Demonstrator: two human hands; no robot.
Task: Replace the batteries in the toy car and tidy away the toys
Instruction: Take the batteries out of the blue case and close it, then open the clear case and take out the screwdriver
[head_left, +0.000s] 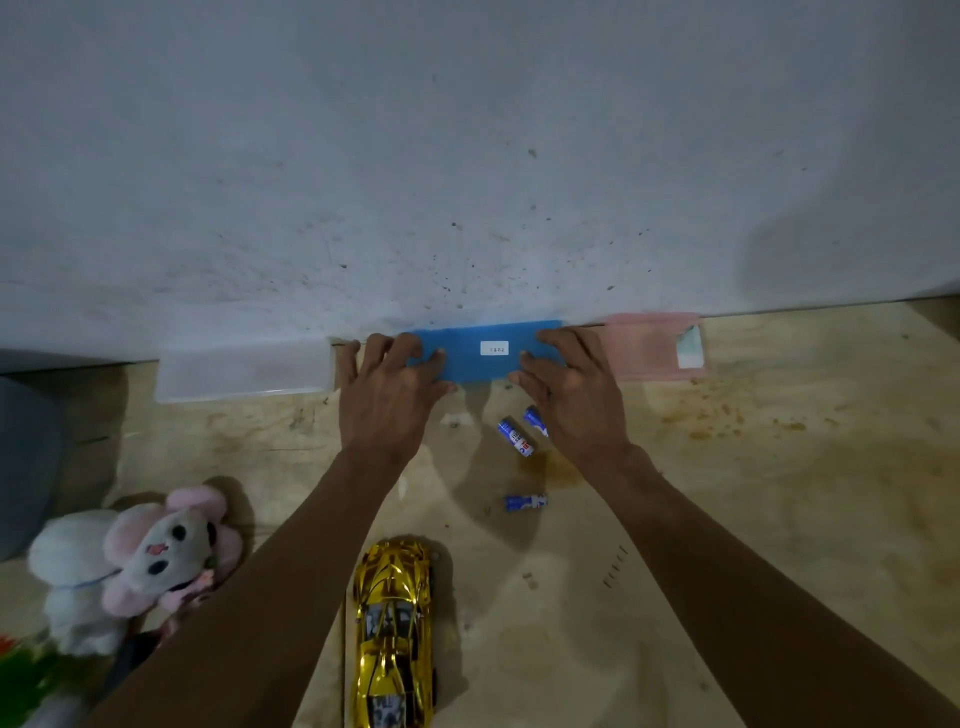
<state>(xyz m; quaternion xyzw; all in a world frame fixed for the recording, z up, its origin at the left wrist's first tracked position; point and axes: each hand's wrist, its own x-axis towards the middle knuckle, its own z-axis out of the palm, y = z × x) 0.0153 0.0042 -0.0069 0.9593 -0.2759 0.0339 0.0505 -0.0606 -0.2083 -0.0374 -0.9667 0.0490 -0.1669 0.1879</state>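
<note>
A blue plastic box (483, 353) with a white label stands against the wall at the far edge of the wooden table. My left hand (389, 389) grips its left end and my right hand (571, 395) grips its right end. Three blue and white batteries lie on the table: one (516, 437) just below the box, one (536, 420) partly under my right hand, and one (525, 502) nearer me. The gold toy car (394, 631) sits upright between my forearms, close to the near edge.
A clear box (244, 371) stands left of the blue one and a pink box (654, 345) right of it, all along the white wall. Plush toys, white (72, 571) and pink-grey (166, 551), lie at the left. A grey object (26, 467) sits at the far left.
</note>
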